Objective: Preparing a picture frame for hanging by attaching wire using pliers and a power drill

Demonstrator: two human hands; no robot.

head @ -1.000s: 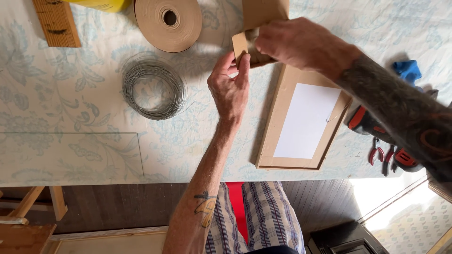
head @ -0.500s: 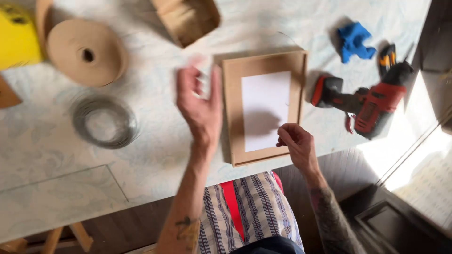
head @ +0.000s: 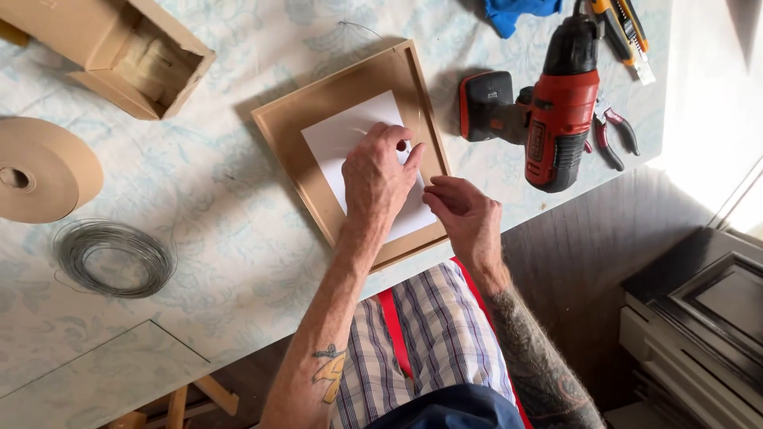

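A wooden picture frame (head: 294,127) lies face-down at the centre of the picture, white backing showing. The left hand (head: 380,176) rests on that backing, thumb and forefinger pinched on something too small to make out. The right hand (head: 465,216), fingers curled, touches the frame's right rail. A red cordless drill (head: 556,103) lies upper right; a wire coil (head: 114,258) lower left.

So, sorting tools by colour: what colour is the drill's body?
Red with black parts, on the drill, in the head view.

Home framing workshop: cordless drill (head: 560,103), pliers (head: 612,135), wire coil (head: 114,258), paper tape roll (head: 44,169).
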